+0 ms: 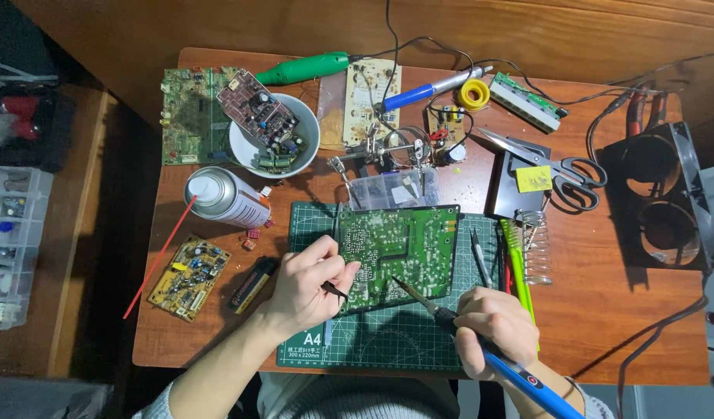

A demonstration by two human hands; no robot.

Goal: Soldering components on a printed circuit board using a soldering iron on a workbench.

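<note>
A green circuit board lies solder side up on a green cutting mat at the table's front. My left hand rests on the board's left edge and pinches a thin dark tool, likely tweezers. My right hand grips a blue-handled soldering iron, whose tip touches the lower middle of the board.
A white bowl holds a small board. Around it are a spray can, a yellow board, a green rotary tool, solder wire, scissors, an iron stand and twin fans.
</note>
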